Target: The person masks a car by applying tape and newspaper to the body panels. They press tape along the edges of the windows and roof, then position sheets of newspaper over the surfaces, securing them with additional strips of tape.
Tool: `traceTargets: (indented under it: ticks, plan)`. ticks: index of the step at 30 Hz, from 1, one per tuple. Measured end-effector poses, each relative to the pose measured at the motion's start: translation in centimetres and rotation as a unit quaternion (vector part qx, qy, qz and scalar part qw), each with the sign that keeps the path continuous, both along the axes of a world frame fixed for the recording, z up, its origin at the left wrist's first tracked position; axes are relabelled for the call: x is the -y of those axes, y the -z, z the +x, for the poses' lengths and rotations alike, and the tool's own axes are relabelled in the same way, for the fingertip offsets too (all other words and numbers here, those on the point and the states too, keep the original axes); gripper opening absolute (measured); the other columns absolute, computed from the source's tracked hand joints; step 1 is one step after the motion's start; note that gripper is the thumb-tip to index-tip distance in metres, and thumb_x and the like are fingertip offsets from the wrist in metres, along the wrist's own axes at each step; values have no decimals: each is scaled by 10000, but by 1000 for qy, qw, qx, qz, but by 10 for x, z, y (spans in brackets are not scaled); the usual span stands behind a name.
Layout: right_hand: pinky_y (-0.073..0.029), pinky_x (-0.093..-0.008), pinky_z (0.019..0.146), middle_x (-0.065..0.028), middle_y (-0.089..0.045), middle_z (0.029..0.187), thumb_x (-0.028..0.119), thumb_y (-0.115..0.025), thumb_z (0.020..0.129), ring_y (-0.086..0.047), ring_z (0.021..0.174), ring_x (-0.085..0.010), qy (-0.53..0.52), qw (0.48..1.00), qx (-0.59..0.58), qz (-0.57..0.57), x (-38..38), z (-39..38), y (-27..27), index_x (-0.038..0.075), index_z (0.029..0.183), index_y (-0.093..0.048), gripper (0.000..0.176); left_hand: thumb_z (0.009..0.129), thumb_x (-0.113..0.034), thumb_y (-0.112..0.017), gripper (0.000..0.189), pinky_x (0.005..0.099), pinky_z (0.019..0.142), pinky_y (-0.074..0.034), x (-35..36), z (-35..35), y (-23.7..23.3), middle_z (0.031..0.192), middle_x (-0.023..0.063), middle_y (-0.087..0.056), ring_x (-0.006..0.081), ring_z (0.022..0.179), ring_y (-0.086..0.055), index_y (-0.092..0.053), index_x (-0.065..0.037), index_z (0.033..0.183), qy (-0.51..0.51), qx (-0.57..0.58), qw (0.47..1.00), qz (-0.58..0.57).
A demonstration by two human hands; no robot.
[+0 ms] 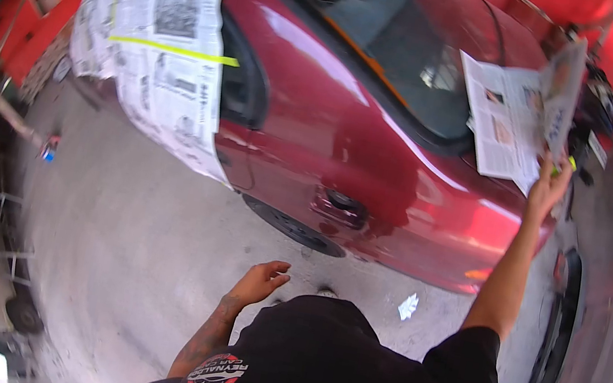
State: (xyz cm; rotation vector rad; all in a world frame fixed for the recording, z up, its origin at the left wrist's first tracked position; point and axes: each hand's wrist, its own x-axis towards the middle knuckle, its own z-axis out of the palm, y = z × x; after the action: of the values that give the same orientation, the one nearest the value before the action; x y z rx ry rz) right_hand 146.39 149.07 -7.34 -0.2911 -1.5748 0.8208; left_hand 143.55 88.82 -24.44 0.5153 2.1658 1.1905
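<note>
My right hand (pixel 549 189) reaches out to the far right, its fingers closed at the lower edge of an open newspaper (pixel 497 135). One page of it stands raised while the rest lies over the rear of a dark red car (pixel 312 110). A small bright yellow thing (pixel 571 163) shows at my fingers; its kind I cannot make out. Held low before my body, my left hand (pixel 261 282) has loosely bent fingers and nothing in it. Newspaper sheets (pixel 178 13) cover the car's left part, with a yellow tape strip (pixel 175 50) across them.
The car's filler recess (pixel 341 206) faces me above a wheel (pixel 292 226). A crumpled white scrap (pixel 407 307) lies on the grey floor (pixel 127 234). At right stands a long black car part (pixel 556 334). A pole (pixel 0 92) juts in at left.
</note>
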Motion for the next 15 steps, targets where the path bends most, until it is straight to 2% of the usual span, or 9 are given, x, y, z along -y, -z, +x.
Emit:
traceTargets:
  ticks: [3, 6, 9, 10, 12, 13, 15]
  plan:
    - [-537, -346, 874, -154, -623, 1192, 93, -577, 990, -653, 1089, -246, -123, 989, -51, -63, 15, 6, 4, 39, 1069, -491, 128, 943, -223, -651, 387, 357, 893, -526, -17, -1, -4, 1150, 165, -689, 268, 1034, -677, -605, -20, 1270, 15, 3, 1000, 15]
    - [-554, -386, 874, -219, -593, 1251, 81, -519, 1003, -645, 1117, -364, -250, 938, -179, -163, 64, 19, -15, 46, 1102, -444, 129, 949, -208, -644, 372, 353, 896, -519, -42, -3, -20, 1167, 153, -680, 245, 1053, -665, -605, -25, 1271, 45, -1, 999, 29]
    - [-548, -360, 765, -187, -667, 1066, 110, -562, 990, -694, 934, -252, -227, 935, -173, -211, 102, 42, -27, 62, 1086, -438, 164, 935, -203, -662, 375, 359, 852, -530, -67, -8, -32, 1151, 162, -682, 255, 1036, -669, -611, -31, 1263, 82, -61, 994, 50]
    - [-541, -342, 690, -144, -696, 928, 131, -586, 983, -688, 811, -200, -153, 957, -127, -212, 113, 50, -25, 52, 1092, -494, 162, 933, -200, -663, 375, 357, 850, -529, -76, -9, -39, 1161, 162, -677, 252, 1044, -665, -610, -28, 1262, 94, -85, 990, 57]
    - [-523, -324, 651, -130, -709, 897, 102, -616, 961, -689, 771, -201, 9, 988, 68, -135, 144, 68, -33, 30, 1078, -568, 145, 929, -186, -666, 383, 355, 869, -521, -93, -13, -62, 1181, 155, -670, 246, 1070, -653, -603, -22, 1270, 112, -113, 985, 67]
    - [-514, -315, 631, -124, -716, 882, 88, -631, 949, -690, 752, -201, 89, 977, 168, -94, 157, 76, -34, 19, 1071, -605, 142, 927, -175, -667, 391, 356, 889, -516, -103, -13, -78, 1191, 146, -669, 244, 1088, -646, -596, -19, 1279, 119, -116, 984, 69]
    - [-506, -319, 602, -114, -709, 814, 78, -665, 898, -657, 676, -214, 112, 973, 196, 45, 172, 82, -25, 47, 955, -667, 65, 918, -150, -673, 414, 357, 921, -505, -119, -16, -96, 1211, 140, -661, 243, 1115, -637, -581, -12, 1297, 145, -145, 974, 91]
